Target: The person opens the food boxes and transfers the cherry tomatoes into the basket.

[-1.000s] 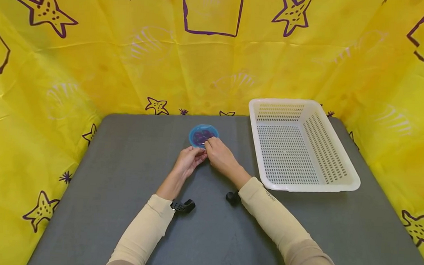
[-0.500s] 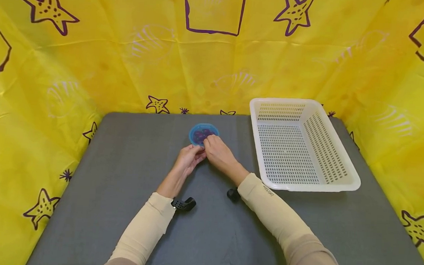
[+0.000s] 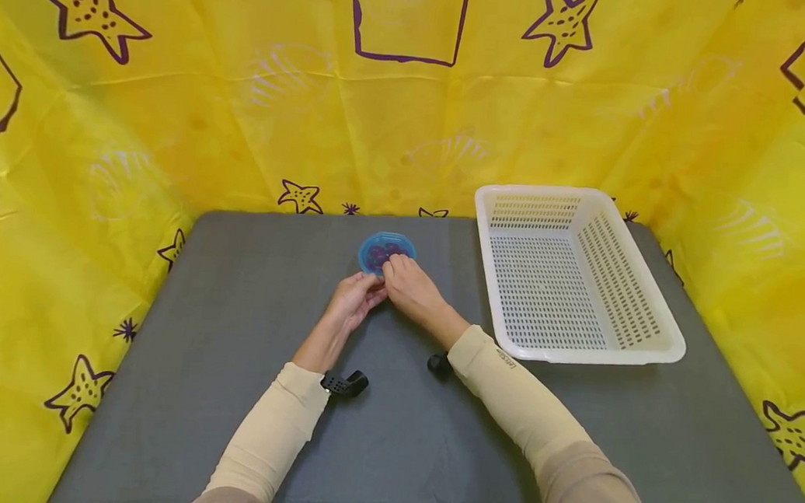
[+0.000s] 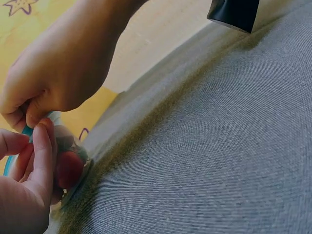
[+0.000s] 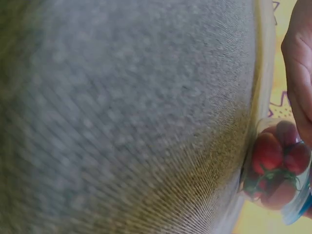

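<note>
A clear plastic tub (image 5: 246,183) with a blue lid (image 3: 369,243) stands at the back middle of the table. Red cherry tomatoes (image 5: 267,152) with green stems show through its wall in the right wrist view. My left hand (image 3: 351,301) holds the tub's near side, thumb and fingers at the lid's edge. Beside it, my right hand (image 3: 414,287) pinches the near right edge of the lid with curled fingers. In the left wrist view both hands meet at the rim, and the fingertips partly cover it. The lid appears to be on the tub.
A white perforated plastic basket (image 3: 505,290) stands on the right of the grey table (image 3: 228,333). Yellow cloth (image 3: 208,129) with starfish drawings hangs behind and at both sides. Black camera mounts (image 3: 346,384) sit at my wrists.
Both hands stay at the lid's near edge. My right fingers have shifted slightly left along it. The tub and basket hold their places.
</note>
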`<act>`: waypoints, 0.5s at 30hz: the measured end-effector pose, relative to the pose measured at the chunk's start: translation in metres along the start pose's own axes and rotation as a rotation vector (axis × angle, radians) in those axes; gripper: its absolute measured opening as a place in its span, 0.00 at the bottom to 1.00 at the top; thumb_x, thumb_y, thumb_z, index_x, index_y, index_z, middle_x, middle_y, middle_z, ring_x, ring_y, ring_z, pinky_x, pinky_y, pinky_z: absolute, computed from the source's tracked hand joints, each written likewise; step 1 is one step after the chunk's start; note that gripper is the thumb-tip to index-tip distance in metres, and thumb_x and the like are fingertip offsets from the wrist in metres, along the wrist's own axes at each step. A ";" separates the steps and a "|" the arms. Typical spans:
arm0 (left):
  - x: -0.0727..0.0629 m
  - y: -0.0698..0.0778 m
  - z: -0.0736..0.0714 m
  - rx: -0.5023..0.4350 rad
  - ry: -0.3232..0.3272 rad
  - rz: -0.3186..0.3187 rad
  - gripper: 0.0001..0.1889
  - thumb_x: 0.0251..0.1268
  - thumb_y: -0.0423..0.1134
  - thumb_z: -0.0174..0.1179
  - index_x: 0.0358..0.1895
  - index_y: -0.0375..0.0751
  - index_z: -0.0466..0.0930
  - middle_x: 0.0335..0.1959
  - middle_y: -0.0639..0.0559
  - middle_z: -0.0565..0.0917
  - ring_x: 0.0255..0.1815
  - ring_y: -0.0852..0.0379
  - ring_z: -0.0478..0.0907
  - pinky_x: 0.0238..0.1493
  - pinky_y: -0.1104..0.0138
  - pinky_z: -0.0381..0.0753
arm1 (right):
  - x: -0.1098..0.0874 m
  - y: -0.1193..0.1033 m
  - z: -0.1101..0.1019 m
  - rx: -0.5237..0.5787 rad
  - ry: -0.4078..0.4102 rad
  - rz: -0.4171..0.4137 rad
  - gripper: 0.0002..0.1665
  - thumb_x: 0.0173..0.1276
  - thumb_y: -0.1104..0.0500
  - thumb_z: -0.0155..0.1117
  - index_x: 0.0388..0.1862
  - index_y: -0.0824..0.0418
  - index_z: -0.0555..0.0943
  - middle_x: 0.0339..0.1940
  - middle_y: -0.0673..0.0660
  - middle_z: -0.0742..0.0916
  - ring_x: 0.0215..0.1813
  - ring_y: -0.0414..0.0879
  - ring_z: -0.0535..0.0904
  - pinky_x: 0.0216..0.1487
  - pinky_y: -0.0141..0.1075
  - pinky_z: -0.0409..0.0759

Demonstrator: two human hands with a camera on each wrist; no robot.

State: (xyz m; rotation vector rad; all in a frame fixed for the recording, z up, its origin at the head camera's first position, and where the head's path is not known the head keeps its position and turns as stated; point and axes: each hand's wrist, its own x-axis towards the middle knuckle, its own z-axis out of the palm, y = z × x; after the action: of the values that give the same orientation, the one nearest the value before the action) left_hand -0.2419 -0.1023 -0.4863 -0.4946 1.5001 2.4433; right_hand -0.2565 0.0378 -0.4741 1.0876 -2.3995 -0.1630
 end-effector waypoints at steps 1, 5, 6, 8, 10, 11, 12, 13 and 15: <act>0.000 0.000 0.000 0.002 -0.003 0.001 0.13 0.67 0.24 0.49 0.26 0.40 0.75 0.22 0.54 0.83 0.24 0.63 0.81 0.33 0.74 0.83 | 0.000 0.000 0.001 -0.007 0.005 -0.002 0.04 0.71 0.67 0.52 0.38 0.68 0.74 0.32 0.60 0.78 0.36 0.51 0.73 0.44 0.39 0.76; 0.002 0.002 -0.001 0.016 -0.029 0.015 0.14 0.68 0.23 0.47 0.25 0.41 0.74 0.23 0.54 0.83 0.25 0.63 0.81 0.33 0.74 0.83 | 0.000 0.002 0.004 -0.014 0.023 -0.006 0.05 0.72 0.68 0.50 0.38 0.68 0.74 0.33 0.60 0.78 0.36 0.52 0.73 0.43 0.40 0.75; 0.003 0.002 -0.001 0.017 -0.034 0.015 0.14 0.68 0.24 0.47 0.25 0.41 0.73 0.23 0.54 0.83 0.25 0.63 0.81 0.33 0.73 0.83 | 0.001 0.002 0.005 -0.010 0.025 -0.005 0.05 0.72 0.68 0.50 0.38 0.68 0.74 0.33 0.60 0.78 0.36 0.52 0.73 0.43 0.40 0.75; 0.003 0.003 -0.002 0.016 -0.046 0.011 0.14 0.68 0.24 0.47 0.24 0.41 0.73 0.23 0.54 0.84 0.25 0.63 0.81 0.33 0.73 0.83 | 0.001 0.003 0.005 0.003 0.024 -0.002 0.04 0.71 0.68 0.51 0.38 0.68 0.74 0.33 0.60 0.77 0.36 0.52 0.73 0.43 0.40 0.75; 0.004 0.004 -0.003 0.013 -0.050 0.004 0.15 0.69 0.24 0.47 0.24 0.42 0.73 0.23 0.54 0.84 0.25 0.63 0.82 0.33 0.73 0.83 | 0.001 0.003 0.005 0.011 0.028 0.003 0.04 0.71 0.68 0.52 0.38 0.68 0.74 0.32 0.60 0.77 0.36 0.52 0.73 0.43 0.40 0.75; 0.004 0.004 -0.003 0.013 -0.049 0.002 0.14 0.68 0.24 0.47 0.24 0.42 0.74 0.23 0.54 0.84 0.25 0.63 0.82 0.33 0.73 0.83 | 0.001 0.003 0.005 0.013 0.028 0.005 0.04 0.71 0.68 0.51 0.38 0.68 0.74 0.32 0.60 0.77 0.36 0.52 0.73 0.43 0.40 0.75; 0.004 0.004 -0.003 0.016 -0.047 0.001 0.14 0.68 0.25 0.47 0.24 0.42 0.74 0.23 0.54 0.84 0.25 0.63 0.81 0.33 0.73 0.83 | 0.001 0.003 0.006 0.015 0.030 0.007 0.04 0.71 0.68 0.51 0.38 0.68 0.74 0.32 0.60 0.77 0.36 0.52 0.73 0.43 0.40 0.75; 0.005 0.005 -0.003 0.019 -0.045 0.002 0.14 0.68 0.25 0.47 0.24 0.42 0.73 0.23 0.54 0.84 0.25 0.63 0.81 0.33 0.73 0.83 | 0.001 0.003 0.006 0.016 0.032 0.007 0.04 0.71 0.68 0.52 0.38 0.68 0.74 0.32 0.60 0.77 0.36 0.52 0.73 0.43 0.40 0.75; 0.005 0.005 -0.004 0.024 -0.045 -0.001 0.14 0.68 0.25 0.48 0.24 0.43 0.74 0.23 0.55 0.84 0.24 0.63 0.81 0.32 0.73 0.83 | 0.002 0.003 0.004 0.015 0.035 0.005 0.04 0.70 0.68 0.52 0.38 0.69 0.74 0.32 0.60 0.77 0.36 0.51 0.73 0.43 0.39 0.75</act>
State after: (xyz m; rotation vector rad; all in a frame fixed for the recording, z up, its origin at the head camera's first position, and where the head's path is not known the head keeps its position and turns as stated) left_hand -0.2479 -0.1077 -0.4861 -0.4327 1.5092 2.4165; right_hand -0.2614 0.0380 -0.4765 1.0816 -2.3762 -0.1240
